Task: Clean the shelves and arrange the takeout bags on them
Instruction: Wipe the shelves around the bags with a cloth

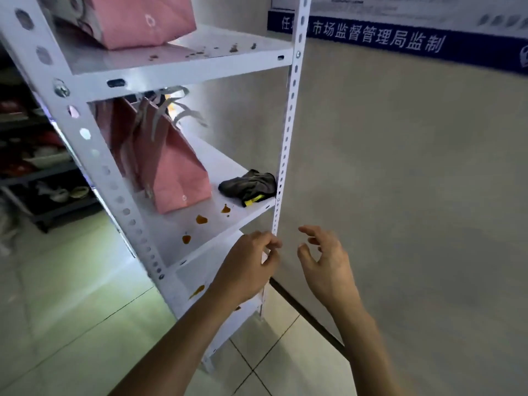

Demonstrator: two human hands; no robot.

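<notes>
Up and a bit left of both hands: the dark cloth (pixel 248 186), a crumpled lump at the right end of the middle shelf (pixel 228 167), close by the right front post (pixel 285 155). No clear long side to the lump, just a little yellow tag poking out toward the front. Between cloth and shelf front edge, a few orange-brown spots (pixel 201 219). Left of the cloth on the same shelf, two pink takeout bags (pixel 171 172), standing but leaning. Higher up, another pink bag (pixel 134 18) on the top shelf (pixel 177 61), with dark crumbs (pixel 200 52) beside it.

Left hand (pixel 248 267) low, right at the post under the middle shelf, fingers curled, holding nothing that can be seen. Right hand (pixel 323 258) just beside it on the wall side, fingers loose and bent, nothing in it.

Probably nearer to the cloth: the left hand, straight below it on the shelf side of the post. Likely next: up over the shelf edge for the cloth, then wiping.
</notes>
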